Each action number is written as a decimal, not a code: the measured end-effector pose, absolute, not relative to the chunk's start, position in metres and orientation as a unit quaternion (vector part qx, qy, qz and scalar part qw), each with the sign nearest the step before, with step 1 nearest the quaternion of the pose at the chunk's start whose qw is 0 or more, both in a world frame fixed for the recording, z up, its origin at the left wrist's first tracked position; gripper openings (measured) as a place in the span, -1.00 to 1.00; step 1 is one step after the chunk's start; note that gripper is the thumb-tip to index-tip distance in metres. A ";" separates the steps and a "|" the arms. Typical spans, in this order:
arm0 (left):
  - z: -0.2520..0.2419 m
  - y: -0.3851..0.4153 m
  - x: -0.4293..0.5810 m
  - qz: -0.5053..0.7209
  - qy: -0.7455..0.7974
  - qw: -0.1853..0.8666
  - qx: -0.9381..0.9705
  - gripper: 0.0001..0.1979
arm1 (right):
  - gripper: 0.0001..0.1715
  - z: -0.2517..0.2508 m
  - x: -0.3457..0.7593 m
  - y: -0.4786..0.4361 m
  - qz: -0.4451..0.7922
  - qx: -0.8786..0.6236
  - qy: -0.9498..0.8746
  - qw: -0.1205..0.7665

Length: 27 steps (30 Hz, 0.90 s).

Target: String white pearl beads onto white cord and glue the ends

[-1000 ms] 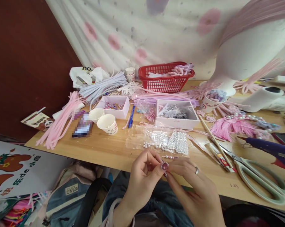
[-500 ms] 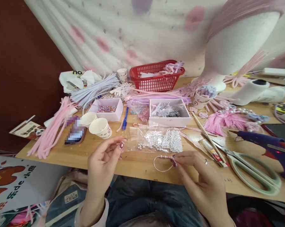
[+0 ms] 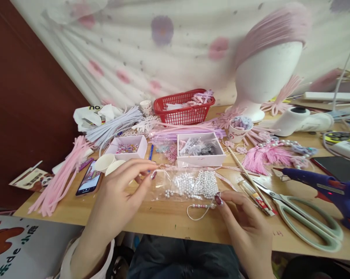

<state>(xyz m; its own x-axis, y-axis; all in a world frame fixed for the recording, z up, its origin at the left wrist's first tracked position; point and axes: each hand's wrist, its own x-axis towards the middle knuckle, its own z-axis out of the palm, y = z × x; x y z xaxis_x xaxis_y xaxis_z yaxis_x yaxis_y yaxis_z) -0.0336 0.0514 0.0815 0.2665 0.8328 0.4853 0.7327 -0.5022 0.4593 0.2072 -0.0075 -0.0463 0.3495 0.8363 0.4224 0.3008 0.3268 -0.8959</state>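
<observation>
My right hand (image 3: 242, 221) pinches a thin white string (image 3: 195, 219) between thumb and forefinger. Pink and white beads (image 3: 200, 206) are threaded on it, and the string loops out to the left of my fingertips. My left hand (image 3: 125, 190) is closed, thumb and forefinger together, at the left end of a clear plastic bag (image 3: 159, 188). Whatever those fingertips hold is too small or hidden to make out. White pearl beads (image 3: 196, 184) lie in the bag, a few of them loose toward its left side.
Behind the bag stand two white boxes, one with colourful beads (image 3: 128, 148), one with small parts (image 3: 200, 159). Scissors (image 3: 305, 221), a glue gun (image 3: 317, 180) and a wooden stick (image 3: 241, 166) lie right. Paper cups (image 3: 104, 162) and a phone (image 3: 89, 180) are left; a red basket (image 3: 183, 114) stands behind.
The view has tilted up, and the table's items sit lower in it. My left hand has come closer to the bag's left end. The beaded string's loop has narrowed in my right hand.
</observation>
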 end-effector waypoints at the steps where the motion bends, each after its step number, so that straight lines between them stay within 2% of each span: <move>1: 0.084 0.055 -0.029 0.320 0.480 0.080 0.813 -0.81 | -0.91 -0.047 0.207 -0.007 0.220 -0.538 -0.526 0.620; 7: 0.090 0.080 0.012 0.165 0.405 0.149 0.887 -0.72 | -0.95 -0.041 0.208 -0.008 0.223 -0.535 -0.467 0.668; 10: 0.093 0.082 0.014 0.151 0.458 0.143 0.864 -0.77 | -0.97 -0.039 0.211 -0.008 0.238 -0.537 -0.430 0.686; 14: 0.085 0.079 -0.004 0.123 0.573 0.134 0.799 -0.74 | -0.97 -0.045 0.211 -0.006 0.286 -0.528 -0.447 0.663; 17: 0.067 0.079 -0.010 0.084 0.541 0.193 0.814 -0.66 | -0.91 -0.051 0.210 -0.004 0.316 -0.541 -0.469 0.623; 20: 0.049 0.085 -0.007 0.105 0.507 0.251 0.818 -0.61 | -0.87 -0.055 0.210 -0.002 0.324 -0.558 -0.488 0.588; 24: 0.035 0.098 -0.001 0.187 0.552 0.334 0.740 -0.70 | -0.88 -0.056 0.210 -0.001 0.318 -0.566 -0.496 0.576; 27: 0.033 0.105 0.003 0.224 0.563 0.485 0.631 -0.73 | -0.89 -0.055 0.210 -0.001 0.311 -0.568 -0.499 0.576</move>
